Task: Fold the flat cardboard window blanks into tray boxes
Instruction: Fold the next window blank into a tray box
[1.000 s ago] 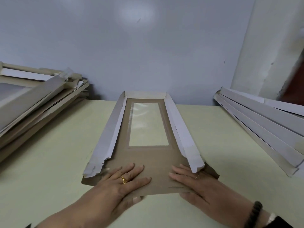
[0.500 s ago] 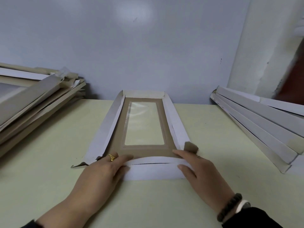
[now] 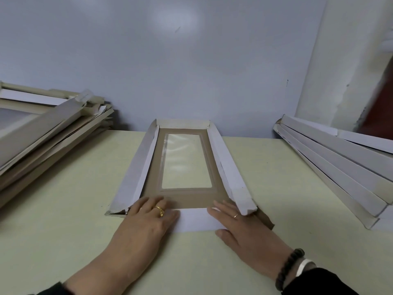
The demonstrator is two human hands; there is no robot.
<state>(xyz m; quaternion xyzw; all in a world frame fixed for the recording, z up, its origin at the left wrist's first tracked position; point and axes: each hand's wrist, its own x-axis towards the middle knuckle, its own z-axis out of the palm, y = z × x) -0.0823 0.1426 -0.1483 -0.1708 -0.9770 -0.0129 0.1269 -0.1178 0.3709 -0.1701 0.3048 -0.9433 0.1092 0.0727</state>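
A brown cardboard window blank (image 3: 189, 198) lies lengthwise on the pale table, its clear film window (image 3: 186, 162) in the middle. Both long side flaps, left (image 3: 136, 171) and right (image 3: 229, 169), are folded inward showing white, and the far end flap (image 3: 182, 124) stands up. The near end flap (image 3: 194, 219) is folded over flat, white side up. My left hand (image 3: 148, 222) presses flat on its left end. My right hand (image 3: 240, 226) presses flat on its right end, fingers straight.
A pile of cardboard pieces (image 3: 42, 128) is stacked at the left edge of the table. Several long white folded boxes (image 3: 340, 167) lean in a stack at the right. The blue-grey wall (image 3: 191, 60) rises right behind the blank.
The near end flap, curled up under my fingers half a second ago, now lies pressed flat. Both hands have spread flat on it.
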